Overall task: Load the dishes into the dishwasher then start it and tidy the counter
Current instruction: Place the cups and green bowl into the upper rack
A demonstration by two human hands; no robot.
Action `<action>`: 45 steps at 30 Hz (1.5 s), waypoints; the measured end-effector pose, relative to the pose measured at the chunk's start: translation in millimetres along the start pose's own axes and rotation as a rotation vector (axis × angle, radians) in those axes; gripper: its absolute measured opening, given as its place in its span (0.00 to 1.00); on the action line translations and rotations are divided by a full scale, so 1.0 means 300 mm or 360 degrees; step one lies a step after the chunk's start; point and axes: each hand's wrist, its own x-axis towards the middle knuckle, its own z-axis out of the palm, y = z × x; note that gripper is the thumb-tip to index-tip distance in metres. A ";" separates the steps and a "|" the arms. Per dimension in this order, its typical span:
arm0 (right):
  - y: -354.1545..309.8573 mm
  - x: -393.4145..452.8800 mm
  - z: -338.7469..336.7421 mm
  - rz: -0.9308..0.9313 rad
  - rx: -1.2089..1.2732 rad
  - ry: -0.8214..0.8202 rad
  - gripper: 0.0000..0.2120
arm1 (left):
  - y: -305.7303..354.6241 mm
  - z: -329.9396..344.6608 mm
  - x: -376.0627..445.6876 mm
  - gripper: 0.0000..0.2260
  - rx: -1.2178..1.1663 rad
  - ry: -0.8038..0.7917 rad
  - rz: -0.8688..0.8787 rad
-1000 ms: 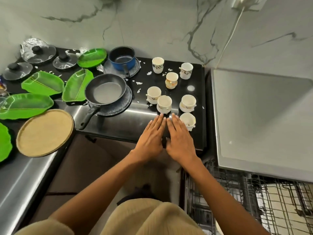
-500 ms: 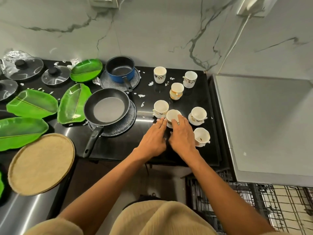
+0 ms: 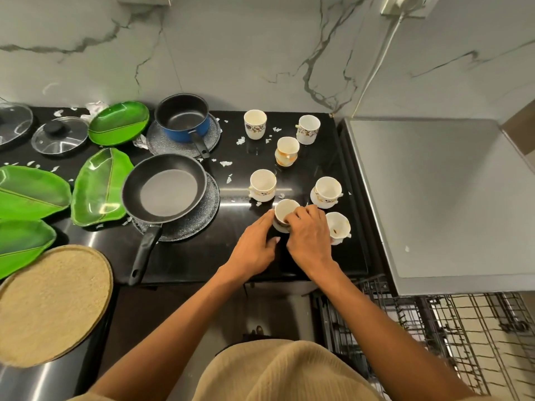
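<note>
Several white cups stand on the black counter (image 3: 249,256). My right hand (image 3: 308,235) curls its fingers over the rim of the nearest cup (image 3: 285,211), which sits on a small saucer. My left hand (image 3: 254,246) touches the saucer's left edge with straight fingers. Another cup (image 3: 338,227) stands just right of my right hand. Two more cups (image 3: 263,185) (image 3: 327,192) stand behind. The dishwasher's wire rack (image 3: 434,337) is pulled out at lower right.
A black frying pan (image 3: 165,189) and a blue saucepan (image 3: 182,118) sit left of the cups. Green leaf-shaped plates (image 3: 98,186), glass lids (image 3: 59,134) and a round woven tray (image 3: 49,302) fill the left counter. A grey appliance top (image 3: 440,192) lies to the right.
Both hands moved forward from the counter's front edge to the nearest cup. My right hand now grips that cup, and my left fingers reach its saucer.
</note>
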 end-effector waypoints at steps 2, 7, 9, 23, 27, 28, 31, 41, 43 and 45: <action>0.003 -0.024 -0.008 -0.0007 0.0015 0.0016 0.08 | 0.001 0.004 -0.020 0.29 -0.0110 0.0040 -0.0020; 0.012 -0.103 -0.050 0.0063 0.0150 -0.0035 0.10 | -0.018 0.046 -0.081 0.30 -0.0299 0.0083 -0.0063; 0.019 -0.139 -0.077 0.0124 0.0261 -0.0093 0.09 | -0.016 0.069 -0.107 0.29 -0.0326 0.0118 -0.0070; 0.376 -0.499 -0.260 0.1334 0.1725 -0.0310 0.09 | 0.248 0.402 -0.304 0.35 -0.0247 -0.0197 0.0107; 0.513 -0.634 -0.310 0.1505 0.1899 -0.0260 0.11 | 0.358 0.568 -0.341 0.34 -0.0181 -0.0228 0.0182; 0.550 -0.673 -0.319 0.1532 0.1936 -0.0244 0.11 | 0.382 0.611 -0.351 0.33 -0.0174 -0.0238 0.0195; 0.654 -0.781 -0.332 0.1658 0.2008 -0.0164 0.09 | 0.444 0.722 -0.372 0.32 -0.0159 -0.0292 0.0190; 0.900 -1.027 -0.343 0.2194 0.2361 0.0118 0.05 | 0.590 1.073 -0.438 0.36 -0.0149 -0.0422 0.0068; 0.931 -1.054 -0.323 0.2146 0.2312 0.0185 0.05 | 0.600 1.123 -0.439 0.36 -0.0112 -0.0396 -0.0008; 0.964 -1.081 -0.283 0.1937 0.2005 0.0166 0.08 | 0.599 1.159 -0.435 0.35 -0.0064 -0.0389 -0.0090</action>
